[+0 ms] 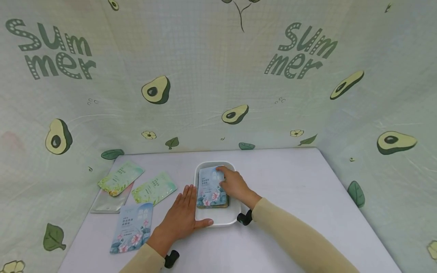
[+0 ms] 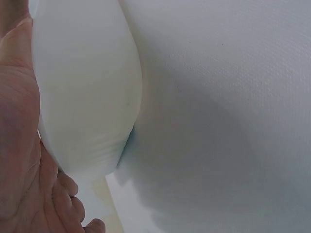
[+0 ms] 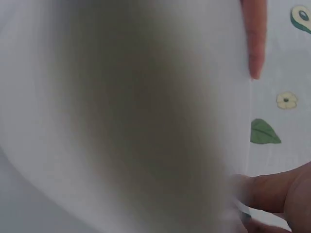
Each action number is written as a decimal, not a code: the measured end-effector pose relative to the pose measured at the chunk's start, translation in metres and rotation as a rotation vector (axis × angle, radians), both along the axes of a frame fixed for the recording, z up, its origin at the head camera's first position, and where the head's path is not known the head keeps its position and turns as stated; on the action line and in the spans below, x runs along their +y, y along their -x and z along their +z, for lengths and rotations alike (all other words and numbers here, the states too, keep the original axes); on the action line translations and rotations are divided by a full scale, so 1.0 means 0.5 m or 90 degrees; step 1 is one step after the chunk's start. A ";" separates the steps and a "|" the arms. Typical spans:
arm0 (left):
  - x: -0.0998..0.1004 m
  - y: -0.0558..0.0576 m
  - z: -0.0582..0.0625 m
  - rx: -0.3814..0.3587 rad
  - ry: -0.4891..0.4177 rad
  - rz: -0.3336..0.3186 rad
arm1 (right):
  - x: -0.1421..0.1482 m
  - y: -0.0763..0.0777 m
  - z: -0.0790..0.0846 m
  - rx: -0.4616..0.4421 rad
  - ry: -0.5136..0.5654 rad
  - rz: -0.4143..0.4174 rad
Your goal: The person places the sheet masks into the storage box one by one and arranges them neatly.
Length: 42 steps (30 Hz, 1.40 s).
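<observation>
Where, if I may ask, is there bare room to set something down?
The widest patch lies between the tray, right sleeve and table's right edge. Another lies between that sleeve and the left sleeve. Left of the tray is crowded: packets and the left hand.

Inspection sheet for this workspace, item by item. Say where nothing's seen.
Surface: pale tabletop.
Job's things: white tray, blue floral packet inside, a brownish edge showing beneath it.
Clutter: left of the tray, one green packet overlapping a silvery pack; another green packet; a second blue packet.
Grippers: left hand along the tray's left side, thumb over its near left corner; right hand touches the trayed packet, grip unclear.
Cables: nothing seen.
Surroundings: cloth backdrop printed with avocados, leaves, "Summer".
</observation>
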<state>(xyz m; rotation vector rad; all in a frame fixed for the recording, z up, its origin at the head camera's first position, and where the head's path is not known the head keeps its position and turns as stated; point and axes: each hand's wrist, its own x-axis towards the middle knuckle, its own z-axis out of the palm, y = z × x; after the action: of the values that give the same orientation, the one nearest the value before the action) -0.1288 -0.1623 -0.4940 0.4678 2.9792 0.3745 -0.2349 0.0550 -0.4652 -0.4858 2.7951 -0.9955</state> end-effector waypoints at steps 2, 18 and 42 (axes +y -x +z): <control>0.000 0.001 -0.004 0.002 0.000 -0.001 | 0.006 0.000 -0.003 0.053 -0.034 -0.009; 0.001 -0.004 -0.006 -0.008 -0.010 0.012 | 0.106 -0.056 -0.037 0.339 -0.206 0.058; -0.001 0.000 -0.008 -0.017 -0.018 0.022 | 0.124 -0.178 -0.063 0.207 -0.321 0.114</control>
<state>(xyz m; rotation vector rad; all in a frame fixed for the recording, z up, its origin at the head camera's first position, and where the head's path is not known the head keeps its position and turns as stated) -0.1287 -0.1630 -0.4978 0.4120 2.9629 0.4224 -0.1460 0.1169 -0.4969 -0.8605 3.0483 -0.1668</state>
